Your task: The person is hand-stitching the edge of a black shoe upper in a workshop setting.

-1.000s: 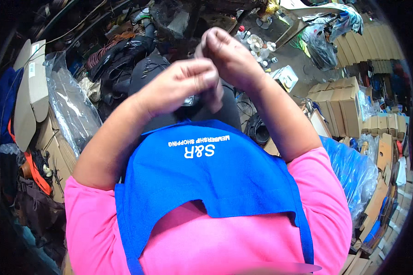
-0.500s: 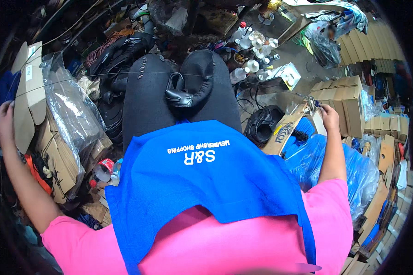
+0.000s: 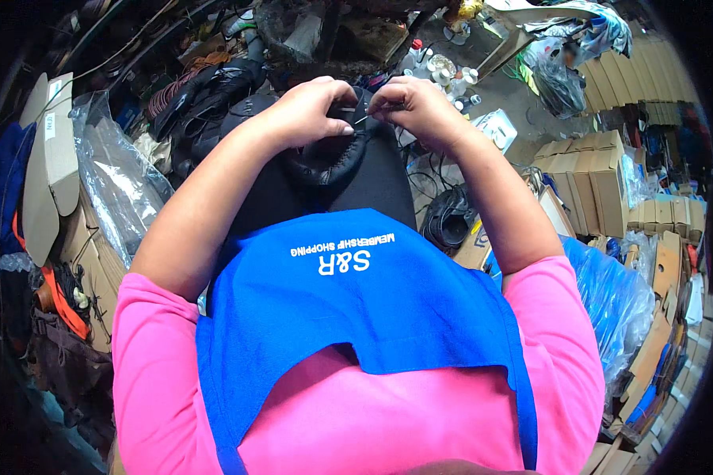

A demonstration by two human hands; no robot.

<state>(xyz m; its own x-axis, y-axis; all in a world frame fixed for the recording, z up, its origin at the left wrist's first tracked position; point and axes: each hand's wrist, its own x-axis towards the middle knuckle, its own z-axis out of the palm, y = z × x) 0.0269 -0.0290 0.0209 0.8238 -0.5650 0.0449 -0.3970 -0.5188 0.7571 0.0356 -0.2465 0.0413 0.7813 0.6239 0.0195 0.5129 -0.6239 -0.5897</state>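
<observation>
We pinch a fine needle (image 3: pixel 362 119) between both hands over our lap, the left hand (image 3: pixel 305 111) also gripping the rim of a black leather shoe upper (image 3: pixel 329 158) and the right hand (image 3: pixel 420 107) closed on the needle's far end. By our judgement the stitching is midway, though the seam is too dark to read. A blue apron (image 3: pixel 356 309) covers our front.

A black leather piece (image 3: pixel 329 162) with a curved, stitched rim lies on the person's lap over dark trousers, its upper edge lifted between both hands; a thin needle (image 3: pixel 360 119) sticks out just above that edge
</observation>
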